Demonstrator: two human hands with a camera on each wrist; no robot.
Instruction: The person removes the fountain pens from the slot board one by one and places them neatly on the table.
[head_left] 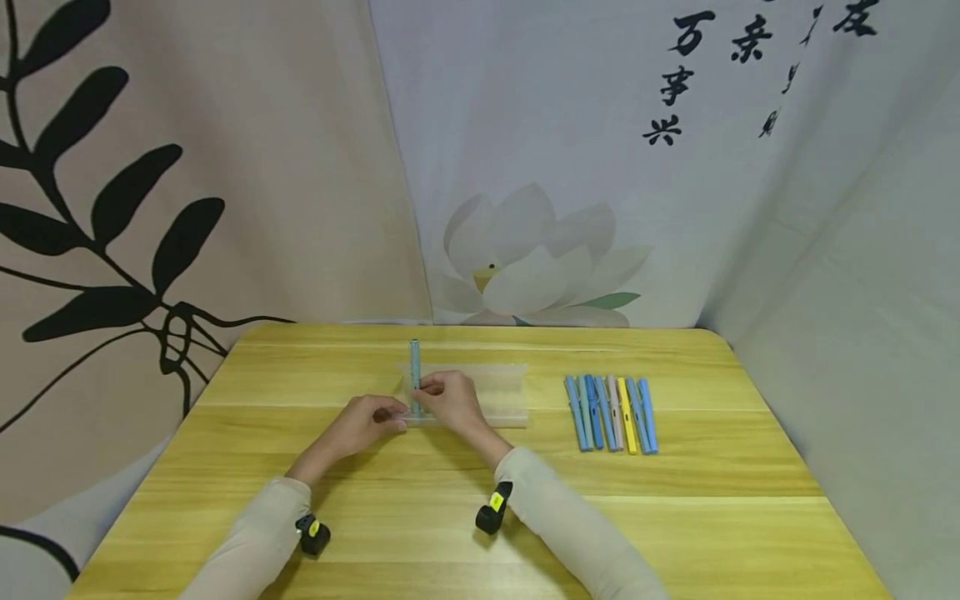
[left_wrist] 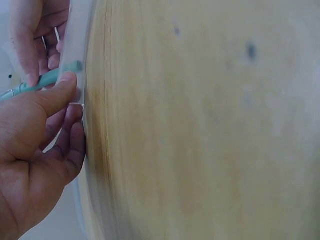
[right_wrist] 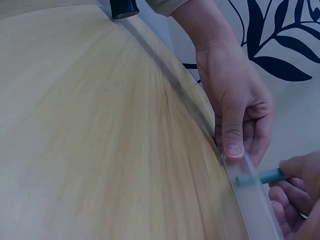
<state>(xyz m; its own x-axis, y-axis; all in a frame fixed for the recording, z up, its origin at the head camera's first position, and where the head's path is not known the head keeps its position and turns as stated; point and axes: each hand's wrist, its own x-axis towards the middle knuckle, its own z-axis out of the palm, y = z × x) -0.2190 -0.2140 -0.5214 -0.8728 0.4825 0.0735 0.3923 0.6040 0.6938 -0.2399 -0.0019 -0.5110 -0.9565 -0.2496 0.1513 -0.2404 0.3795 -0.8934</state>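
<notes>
We see both hands meeting over a translucent tray (head_left: 495, 396) that lies on the wooden table (head_left: 480, 500), a little left of the middle. The right hand (head_left: 450, 402) has its fingers curled, pinching a teal pen (head_left: 414, 367) near its lower end; the pen lies across the left part of the tray, and its far end reaches past the tray's far edge. In the right wrist view the teal pen (right_wrist: 262, 176) shows through the tray's (right_wrist: 255, 200) frosted wall, with the right hand's fingertips (right_wrist: 295, 187) bent round it. The left hand (head_left: 365, 421) holds the tray's near left corner: its thumb (right_wrist: 232, 135) presses on the rim and the other fingers curl behind the wall, so the grip is closed on the tray. The left wrist view shows the same, the left thumb (left_wrist: 52, 97) on the tray's edge (left_wrist: 75, 55) just beside the tip of the pen (left_wrist: 47, 80). To the right of the tray, well apart from both hands, a row of pens (head_left: 611, 412) lies side by side on the table, mostly blue, with one yellow and one pale. Printed cloth hangs behind the table.
</notes>
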